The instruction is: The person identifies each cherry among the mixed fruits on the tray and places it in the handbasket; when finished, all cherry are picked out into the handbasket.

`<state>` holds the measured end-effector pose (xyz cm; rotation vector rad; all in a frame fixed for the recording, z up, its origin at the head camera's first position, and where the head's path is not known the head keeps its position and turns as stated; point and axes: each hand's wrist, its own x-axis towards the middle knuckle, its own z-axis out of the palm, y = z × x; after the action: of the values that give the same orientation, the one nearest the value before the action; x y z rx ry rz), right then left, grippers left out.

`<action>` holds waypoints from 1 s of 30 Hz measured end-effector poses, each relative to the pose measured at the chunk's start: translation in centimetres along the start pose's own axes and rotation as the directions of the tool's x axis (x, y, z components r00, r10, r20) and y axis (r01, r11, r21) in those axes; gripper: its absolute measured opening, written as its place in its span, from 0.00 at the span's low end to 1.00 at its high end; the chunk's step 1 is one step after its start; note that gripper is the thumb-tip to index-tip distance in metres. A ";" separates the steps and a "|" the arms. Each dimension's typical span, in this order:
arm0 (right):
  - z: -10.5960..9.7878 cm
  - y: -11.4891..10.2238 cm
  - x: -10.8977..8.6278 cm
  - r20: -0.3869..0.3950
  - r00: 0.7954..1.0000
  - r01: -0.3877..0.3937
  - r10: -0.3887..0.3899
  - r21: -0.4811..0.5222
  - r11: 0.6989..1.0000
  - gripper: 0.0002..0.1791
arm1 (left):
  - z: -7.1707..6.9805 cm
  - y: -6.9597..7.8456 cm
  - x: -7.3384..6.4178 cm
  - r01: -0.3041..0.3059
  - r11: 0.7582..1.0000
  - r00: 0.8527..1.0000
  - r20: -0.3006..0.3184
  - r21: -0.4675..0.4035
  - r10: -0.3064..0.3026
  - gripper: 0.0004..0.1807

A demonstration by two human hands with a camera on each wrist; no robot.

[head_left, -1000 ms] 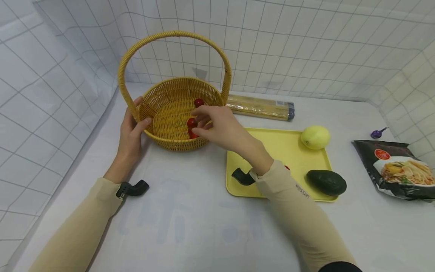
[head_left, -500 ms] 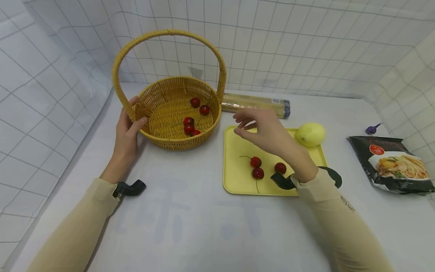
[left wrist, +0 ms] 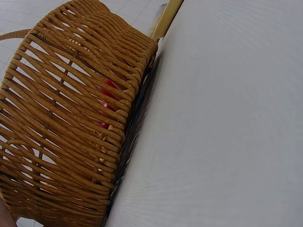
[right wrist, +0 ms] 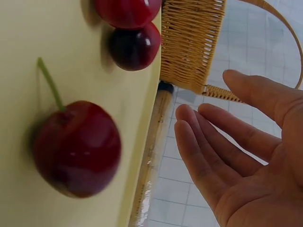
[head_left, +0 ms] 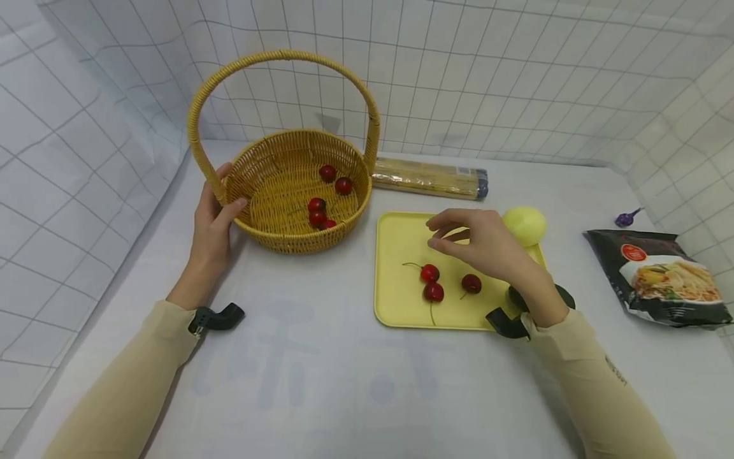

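Observation:
On the left, my left hand (head_left: pixel 212 233) grips the side of a yellow wicker basket (head_left: pixel 287 243), its thumb over the rim near the foot of the tall handle. Several red cherries (head_left: pixel 317 218) lie inside, towards the basket's right. My right hand (head_left: pixel 489 245) hovers over a yellow tray (head_left: pixel 395 239), holding nothing. Its fingers are loosely bent, and the right wrist view shows the palm (right wrist: pixel 265 194) bare. Three cherries rest on that tray: two side by side, the lower one (head_left: pixel 433 292) with its stem towards the front edge, and a single cherry (head_left: pixel 471 284) to their right.
A lemon (head_left: pixel 524 224) sits at the tray's back right. Partly behind my right wrist is a dark green avocado (head_left: pixel 559 296). A clear-wrapped roll (head_left: pixel 427 177) lies behind the tray. Farther right are a black noodle packet (head_left: pixel 659 277) and a small purple object (head_left: pixel 626 218).
My right hand has moved from over the basket rightwards to above the tray. Another cherry now shows inside the basket. My left hand keeps its grip.

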<state>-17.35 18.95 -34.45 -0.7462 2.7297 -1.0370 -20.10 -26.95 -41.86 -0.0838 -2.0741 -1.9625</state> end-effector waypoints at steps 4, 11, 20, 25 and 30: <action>0.0 0.7 0.0 0.074 0.997 -0.003 0.002 0.012 1.000 0.17 | 0.0 -0.1 0.0 -0.006 0.999 1.000 -0.006 -0.039 0.006 0.35; 1.1 1.5 0.1 0.207 0.978 -0.053 0.039 0.064 0.997 0.22 | -0.1 -0.2 0.0 -0.008 0.998 1.000 -0.003 -0.063 0.008 0.36; 2.2 2.0 0.1 0.199 0.979 -0.052 0.049 0.011 0.999 0.22 | 0.0 0.0 0.1 -0.012 0.999 1.000 0.004 -0.033 0.013 0.35; 2.3 1.9 0.2 0.162 0.984 -0.068 0.071 -0.020 0.997 0.20 | 0.1 0.2 0.1 -0.012 1.000 1.000 0.007 -0.023 0.012 0.35; 2.3 1.9 0.2 0.149 0.985 -0.076 0.082 -0.041 0.996 0.16 | 0.1 0.0 0.0 0.001 0.999 1.000 0.000 -0.034 -0.001 0.35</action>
<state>-17.66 18.69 -37.42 -0.6852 2.6320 -0.8805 -20.11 -26.87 -41.88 -0.0899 -2.0417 -1.9988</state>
